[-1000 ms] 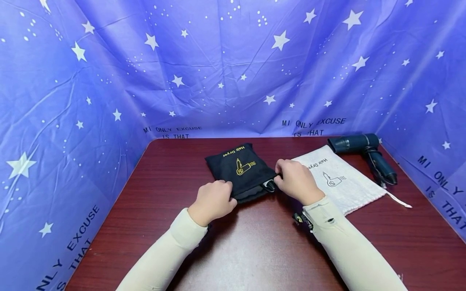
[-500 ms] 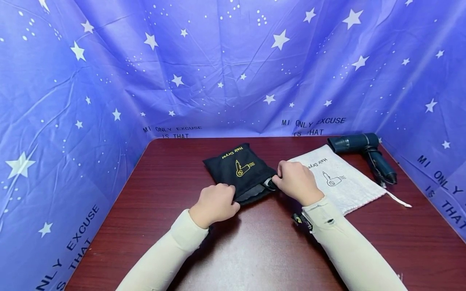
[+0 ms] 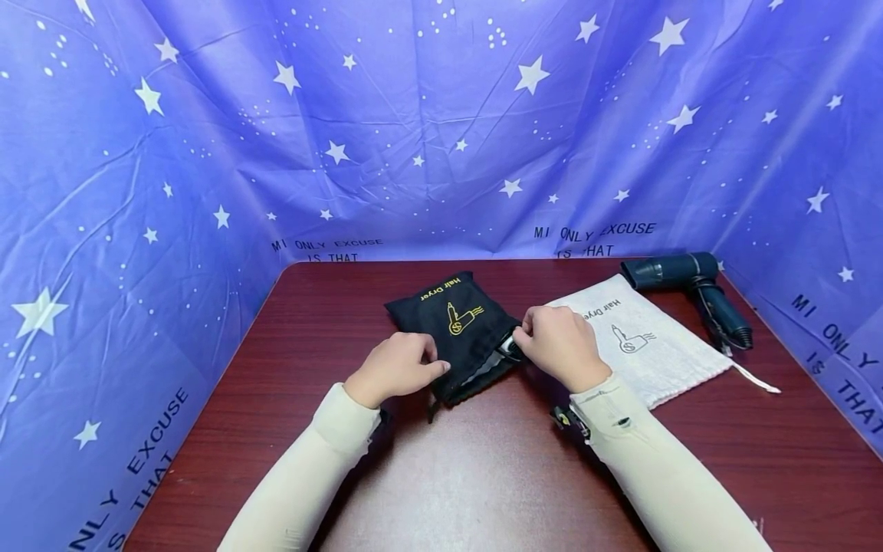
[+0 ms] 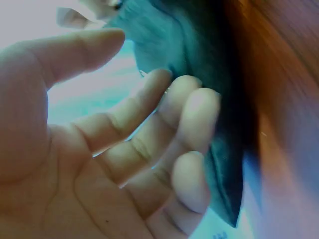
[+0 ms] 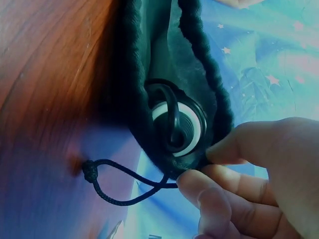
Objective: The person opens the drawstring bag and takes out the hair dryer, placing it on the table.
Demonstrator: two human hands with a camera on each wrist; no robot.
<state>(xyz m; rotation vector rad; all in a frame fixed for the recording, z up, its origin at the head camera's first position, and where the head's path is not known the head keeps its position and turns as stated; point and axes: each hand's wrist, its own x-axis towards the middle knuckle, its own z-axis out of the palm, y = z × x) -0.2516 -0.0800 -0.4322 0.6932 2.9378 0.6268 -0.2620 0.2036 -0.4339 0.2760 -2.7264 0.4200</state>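
Note:
A black drawstring pouch (image 3: 431, 314) printed "Hair Dryer" lies on the table with its mouth towards me. My right hand (image 3: 564, 346) pinches the right corner of the mouth between thumb and fingers. Inside the mouth, the right wrist view shows a round black end with a white ring (image 5: 196, 130) and a black cord; the rest of that object is hidden. A knotted drawstring loop (image 5: 119, 201) hangs from the same corner. At the pouch's left edge is my left hand (image 3: 393, 368), fingers loosely bent, thumb apart, holding nothing.
To the right, a white drawstring pouch (image 3: 655, 368) with the same print lies flat, partly behind my right hand. Beyond it, a dark hair dryer (image 3: 672, 271) rests at the table's back right corner. Star-printed blue cloth (image 3: 428, 153) surrounds the reddish-brown table (image 3: 290, 337).
My left hand has let go of the pouch's left mouth corner and drawn slightly left, its thumb now spread. The mouth gapes more. My right hand keeps its pinch, barely shifted left.

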